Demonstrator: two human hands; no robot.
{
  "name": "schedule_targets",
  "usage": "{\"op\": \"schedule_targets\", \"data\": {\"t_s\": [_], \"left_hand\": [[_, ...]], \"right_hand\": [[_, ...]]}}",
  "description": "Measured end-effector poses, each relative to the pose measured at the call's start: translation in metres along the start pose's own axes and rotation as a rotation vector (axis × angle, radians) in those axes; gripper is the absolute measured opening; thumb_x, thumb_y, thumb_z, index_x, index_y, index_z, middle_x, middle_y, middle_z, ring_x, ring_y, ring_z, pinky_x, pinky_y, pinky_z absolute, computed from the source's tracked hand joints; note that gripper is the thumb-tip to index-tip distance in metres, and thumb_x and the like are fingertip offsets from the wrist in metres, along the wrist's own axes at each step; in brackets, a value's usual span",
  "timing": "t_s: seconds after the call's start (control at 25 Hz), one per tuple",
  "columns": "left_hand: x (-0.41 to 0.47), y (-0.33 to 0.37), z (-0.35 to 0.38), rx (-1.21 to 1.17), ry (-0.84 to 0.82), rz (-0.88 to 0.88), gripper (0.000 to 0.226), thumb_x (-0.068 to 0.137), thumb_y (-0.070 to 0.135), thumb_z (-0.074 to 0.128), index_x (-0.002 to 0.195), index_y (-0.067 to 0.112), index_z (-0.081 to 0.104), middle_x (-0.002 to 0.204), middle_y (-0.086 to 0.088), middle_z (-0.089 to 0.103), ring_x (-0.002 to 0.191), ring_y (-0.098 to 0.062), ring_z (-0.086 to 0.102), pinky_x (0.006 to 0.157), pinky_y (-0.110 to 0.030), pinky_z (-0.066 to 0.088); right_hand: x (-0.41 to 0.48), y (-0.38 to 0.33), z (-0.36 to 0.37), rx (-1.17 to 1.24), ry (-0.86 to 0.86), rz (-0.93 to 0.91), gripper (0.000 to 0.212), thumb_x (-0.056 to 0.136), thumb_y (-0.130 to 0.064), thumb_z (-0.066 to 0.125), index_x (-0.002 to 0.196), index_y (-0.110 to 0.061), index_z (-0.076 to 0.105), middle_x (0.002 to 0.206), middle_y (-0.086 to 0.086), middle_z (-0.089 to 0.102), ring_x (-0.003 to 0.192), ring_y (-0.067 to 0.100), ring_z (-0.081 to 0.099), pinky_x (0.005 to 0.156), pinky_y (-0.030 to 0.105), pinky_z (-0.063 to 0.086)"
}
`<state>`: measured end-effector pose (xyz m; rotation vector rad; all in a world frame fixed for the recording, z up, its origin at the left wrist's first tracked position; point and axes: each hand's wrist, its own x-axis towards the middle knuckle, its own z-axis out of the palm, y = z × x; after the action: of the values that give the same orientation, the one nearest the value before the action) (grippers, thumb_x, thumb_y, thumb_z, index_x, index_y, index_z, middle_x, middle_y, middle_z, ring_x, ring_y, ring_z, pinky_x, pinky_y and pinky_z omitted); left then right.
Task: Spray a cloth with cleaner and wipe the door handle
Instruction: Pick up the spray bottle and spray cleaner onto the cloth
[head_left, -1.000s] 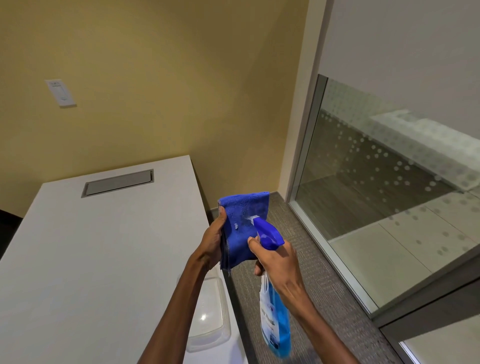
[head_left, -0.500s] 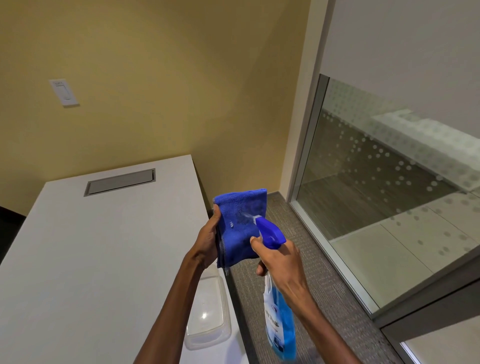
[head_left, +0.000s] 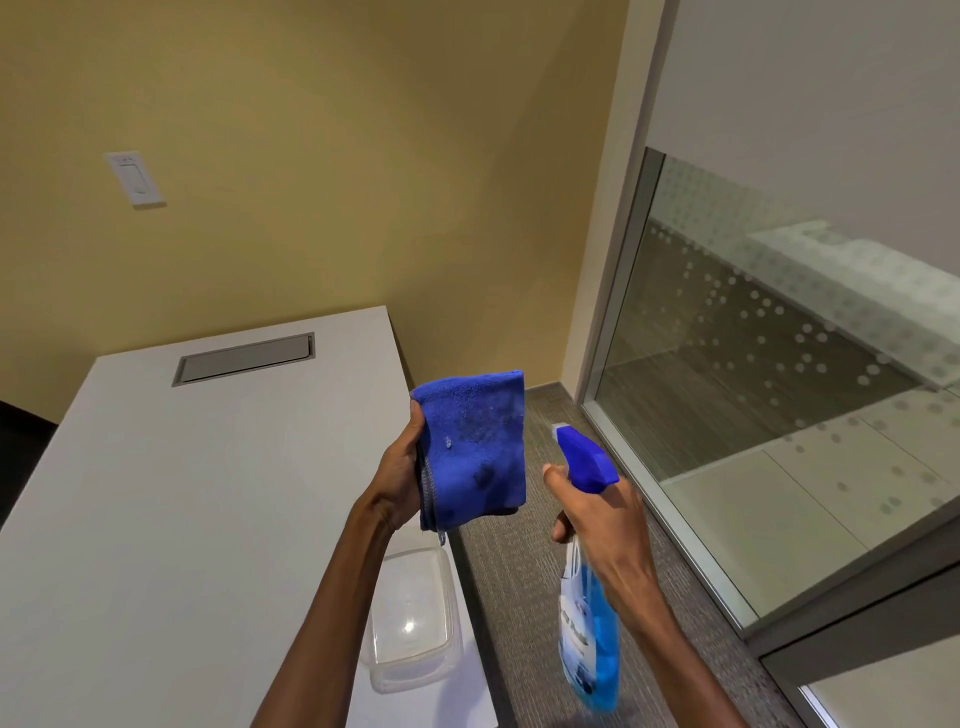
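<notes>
A folded blue cloth (head_left: 472, 447) with darker wet patches is held upright by its left edge in my left hand (head_left: 399, 470). To its right, my right hand (head_left: 602, 525) grips the neck of a spray bottle (head_left: 589, 639) with blue liquid and a blue trigger head; the nozzle points up and left toward the cloth, a short gap away. No door handle is in view.
A white table (head_left: 156, 519) with a metal cable hatch (head_left: 244, 357) lies to the left; a clear plastic container (head_left: 413, 629) sits at its near right corner. Grey carpet runs between the table and a glass wall (head_left: 753, 389) on the right. A yellow wall with a light switch (head_left: 135, 179) stands ahead.
The spray bottle has moved right and away from the cloth, leaving a gap. The cloth now shows more dark wet marks.
</notes>
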<state>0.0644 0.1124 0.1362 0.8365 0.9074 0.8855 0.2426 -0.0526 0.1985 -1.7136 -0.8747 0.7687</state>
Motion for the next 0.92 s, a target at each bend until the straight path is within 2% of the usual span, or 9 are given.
{"op": "schedule_targets", "data": {"t_s": [0.12, 0.24, 0.32, 0.48, 0.6, 0.68, 0.76, 0.84, 0.92], "left_hand": [[0.0, 0.001, -0.001, -0.025, 0.001, 0.0, 0.053, 0.104, 0.057, 0.038, 0.097, 0.032, 0.084, 0.101, -0.001, 0.082, 0.091, -0.015, 0.079, 0.069, -0.026, 0.063], [0.0, 0.003, 0.002, -0.023, 0.008, -0.003, 0.054, 0.106, 0.056, 0.035, 0.104, 0.029, 0.081, 0.102, 0.0, 0.082, 0.091, -0.015, 0.079, 0.069, -0.026, 0.063], [0.001, 0.005, 0.004, -0.016, 0.016, -0.004, 0.05, 0.104, 0.057, 0.037, 0.113, 0.025, 0.074, 0.103, -0.001, 0.082, 0.092, -0.015, 0.079, 0.069, -0.027, 0.063], [0.002, 0.007, 0.007, -0.013, 0.015, 0.011, 0.048, 0.102, 0.057, 0.041, 0.105, 0.025, 0.078, 0.098, -0.002, 0.082, 0.085, -0.016, 0.079, 0.065, -0.027, 0.063], [-0.001, 0.006, 0.005, 0.016, 0.013, 0.019, 0.05, 0.088, 0.063, 0.048, 0.108, 0.025, 0.074, 0.094, 0.001, 0.082, 0.082, -0.014, 0.079, 0.064, -0.026, 0.063], [-0.003, 0.004, 0.001, 0.044, 0.009, 0.019, 0.052, 0.086, 0.063, 0.047, 0.112, 0.025, 0.07, 0.094, 0.003, 0.083, 0.083, -0.012, 0.079, 0.065, -0.025, 0.063], [-0.006, 0.006, -0.003, 0.062, 0.008, 0.029, 0.051, 0.088, 0.063, 0.045, 0.113, 0.025, 0.069, 0.093, 0.005, 0.082, 0.083, -0.01, 0.079, 0.065, -0.023, 0.062], [-0.012, 0.011, -0.011, 0.07, 0.032, 0.042, 0.052, 0.086, 0.064, 0.045, 0.113, 0.026, 0.069, 0.092, 0.005, 0.082, 0.081, -0.009, 0.078, 0.065, -0.023, 0.062], [-0.017, 0.016, -0.025, 0.085, 0.083, 0.058, 0.052, 0.09, 0.064, 0.044, 0.113, 0.025, 0.069, 0.092, 0.004, 0.082, 0.081, -0.01, 0.078, 0.068, -0.025, 0.062]], "right_hand": [[-0.003, 0.001, -0.002, -0.034, 0.01, -0.002, 0.033, 0.091, -0.037, 0.069, 0.067, -0.017, 0.065, 0.042, -0.002, 0.062, 0.036, -0.003, 0.053, 0.042, 0.009, 0.042], [-0.014, 0.002, 0.003, 0.001, -0.125, -0.052, 0.022, 0.091, -0.033, 0.072, 0.077, -0.016, 0.068, 0.058, 0.003, 0.064, 0.04, 0.003, 0.059, 0.045, 0.014, 0.046], [-0.021, 0.004, 0.01, 0.014, -0.192, -0.082, 0.019, 0.09, -0.028, 0.073, 0.076, -0.017, 0.067, 0.067, 0.007, 0.062, 0.041, 0.006, 0.061, 0.044, 0.014, 0.048], [-0.027, 0.009, 0.024, -0.064, -0.162, -0.115, 0.023, 0.088, -0.024, 0.072, 0.074, -0.008, 0.063, 0.064, 0.015, 0.062, 0.037, 0.008, 0.059, 0.044, 0.016, 0.048], [-0.025, 0.012, 0.027, -0.034, -0.148, -0.131, 0.027, 0.09, -0.023, 0.073, 0.07, -0.008, 0.06, 0.057, 0.006, 0.057, 0.039, 0.008, 0.06, 0.045, 0.016, 0.049], [-0.023, 0.014, 0.028, 0.005, -0.176, -0.129, 0.022, 0.091, -0.024, 0.073, 0.074, -0.011, 0.065, 0.057, 0.002, 0.057, 0.041, 0.009, 0.061, 0.046, 0.015, 0.048], [-0.02, 0.015, 0.031, 0.083, -0.209, -0.127, 0.006, 0.092, -0.022, 0.073, 0.087, -0.02, 0.074, 0.06, 0.005, 0.061, 0.044, 0.01, 0.061, 0.047, 0.016, 0.049], [-0.017, 0.019, 0.039, 0.155, -0.221, -0.147, 0.011, 0.092, -0.022, 0.074, 0.101, -0.029, 0.076, 0.064, 0.013, 0.066, 0.048, 0.014, 0.063, 0.05, 0.022, 0.053], [-0.014, 0.022, 0.054, 0.195, -0.229, -0.183, 0.015, 0.091, -0.03, 0.075, 0.105, -0.035, 0.074, 0.072, 0.013, 0.07, 0.055, 0.018, 0.066, 0.056, 0.028, 0.058]]}}
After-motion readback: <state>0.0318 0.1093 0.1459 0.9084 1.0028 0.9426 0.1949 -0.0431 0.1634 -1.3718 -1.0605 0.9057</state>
